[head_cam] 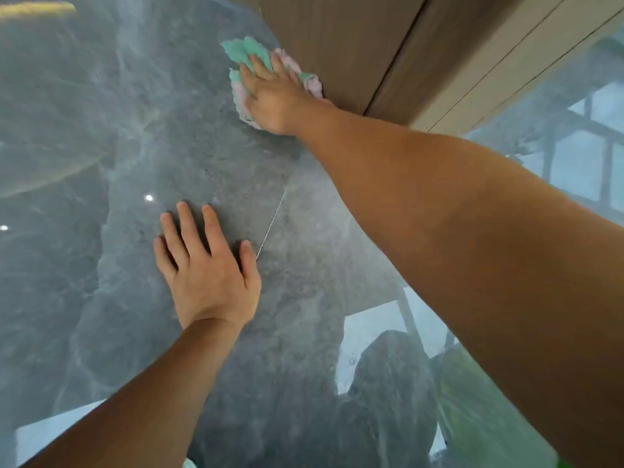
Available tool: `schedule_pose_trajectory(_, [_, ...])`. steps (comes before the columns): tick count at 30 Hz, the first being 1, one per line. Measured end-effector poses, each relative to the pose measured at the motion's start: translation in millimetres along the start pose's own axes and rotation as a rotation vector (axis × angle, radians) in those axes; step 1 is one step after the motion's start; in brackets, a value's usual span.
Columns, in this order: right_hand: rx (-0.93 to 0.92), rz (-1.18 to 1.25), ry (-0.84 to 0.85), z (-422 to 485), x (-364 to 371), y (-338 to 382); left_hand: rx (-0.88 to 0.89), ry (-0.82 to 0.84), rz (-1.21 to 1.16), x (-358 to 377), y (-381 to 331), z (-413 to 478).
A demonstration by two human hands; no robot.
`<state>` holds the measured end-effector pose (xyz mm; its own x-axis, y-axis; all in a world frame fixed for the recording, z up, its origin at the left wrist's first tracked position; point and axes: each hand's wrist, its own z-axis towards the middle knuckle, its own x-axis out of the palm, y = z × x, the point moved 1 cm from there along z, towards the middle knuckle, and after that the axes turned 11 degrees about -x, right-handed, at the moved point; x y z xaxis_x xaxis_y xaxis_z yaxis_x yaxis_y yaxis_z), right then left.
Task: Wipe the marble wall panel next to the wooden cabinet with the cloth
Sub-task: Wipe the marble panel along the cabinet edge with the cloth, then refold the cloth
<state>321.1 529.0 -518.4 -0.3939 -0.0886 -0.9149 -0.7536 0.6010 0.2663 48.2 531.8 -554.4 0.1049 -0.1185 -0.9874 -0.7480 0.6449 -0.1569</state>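
A glossy grey marble wall panel (189, 153) fills most of the head view. My right hand (273, 99) presses a green and pink cloth (241, 54) flat against the marble at the upper middle, right beside the edge of the wooden cabinet (337, 45). The cloth bunches out above and to both sides of my fingers. My left hand (206, 268) lies flat on the marble lower down, fingers spread, holding nothing.
A thin seam line (271, 224) runs diagonally through the marble just right of my left thumb. The polished stone mirrors windows (580, 153) and a dark figure (388, 376) at the right and bottom. The cabinet's lighter side panel (506, 59) slants off to the upper right.
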Motion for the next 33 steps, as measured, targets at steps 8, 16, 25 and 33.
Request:
schedule_pose_trajectory(8, [-0.005, 0.054, -0.093, -78, 43, 41, 0.013, 0.081, -0.022, -9, 2, 1])
schedule_pose_trajectory(16, [0.11, 0.909, -0.225, -195, 59, 78, -0.046, 0.23, -0.117, -19, 0, 3])
schedule_pose_trajectory(25, [0.348, 0.584, -0.235, -245, 68, 71, 0.127, 0.325, -0.045, -44, -49, -24])
schedule_pose_trajectory(33, [0.62, 1.174, -0.005, -261, 43, 88, -0.454, 0.826, -0.435, -76, -58, -31])
